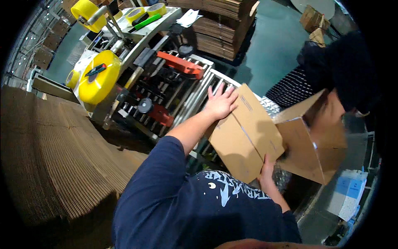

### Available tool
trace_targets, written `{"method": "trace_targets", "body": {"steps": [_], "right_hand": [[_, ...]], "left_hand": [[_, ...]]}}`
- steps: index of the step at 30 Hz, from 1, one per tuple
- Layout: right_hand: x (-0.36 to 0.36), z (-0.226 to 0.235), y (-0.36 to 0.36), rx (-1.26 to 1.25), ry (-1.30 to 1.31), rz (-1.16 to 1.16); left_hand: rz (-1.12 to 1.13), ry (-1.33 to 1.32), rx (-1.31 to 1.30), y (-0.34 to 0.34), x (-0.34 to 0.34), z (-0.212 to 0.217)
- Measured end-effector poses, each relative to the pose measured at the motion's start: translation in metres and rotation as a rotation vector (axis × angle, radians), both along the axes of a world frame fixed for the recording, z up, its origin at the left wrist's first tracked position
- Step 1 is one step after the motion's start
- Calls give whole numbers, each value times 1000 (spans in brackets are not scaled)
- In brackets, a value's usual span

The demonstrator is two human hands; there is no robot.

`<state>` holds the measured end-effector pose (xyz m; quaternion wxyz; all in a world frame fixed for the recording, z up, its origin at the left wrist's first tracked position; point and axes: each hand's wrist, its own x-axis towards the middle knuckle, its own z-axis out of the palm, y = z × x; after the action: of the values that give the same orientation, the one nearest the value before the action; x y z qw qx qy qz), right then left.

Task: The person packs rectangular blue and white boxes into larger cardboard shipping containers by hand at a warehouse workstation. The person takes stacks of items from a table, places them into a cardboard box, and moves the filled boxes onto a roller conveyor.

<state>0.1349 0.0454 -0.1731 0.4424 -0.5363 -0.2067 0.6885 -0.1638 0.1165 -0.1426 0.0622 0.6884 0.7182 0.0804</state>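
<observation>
A brown cardboard box (248,135), its flaps closed along a middle seam, lies tilted in front of me at the end of the roller conveyor. My left hand (222,103) rests on its far left edge with fingers spread. At the near right edge my right hand (268,171) grips the box, thumb on top; the other fingers are mostly hidden beneath. Close by on the right stands a second cardboard box (296,137) with raised flaps. A co-worker's blurred hand (329,114) reaches into or against that one; its contents are hidden.
Left of the box is a taping machine with red guides (180,65) and a large yellow tape roll (99,81). Flattened cartons (74,153) are stacked at my left, and another cardboard stack (217,33) stands beyond the conveyor. A co-worker in dark clothing (348,62) stands at right.
</observation>
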Motion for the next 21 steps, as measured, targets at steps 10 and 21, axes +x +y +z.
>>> {"method": "trace_targets", "body": {"steps": [10, 21], "right_hand": [[-238, -7, 125, 340, 59, 305], [-225, -45, 86, 9, 35, 1026]], "left_hand": [[44, 154, -67, -26, -141, 20], [-94, 182, -166, -56, -98, 25]]}}
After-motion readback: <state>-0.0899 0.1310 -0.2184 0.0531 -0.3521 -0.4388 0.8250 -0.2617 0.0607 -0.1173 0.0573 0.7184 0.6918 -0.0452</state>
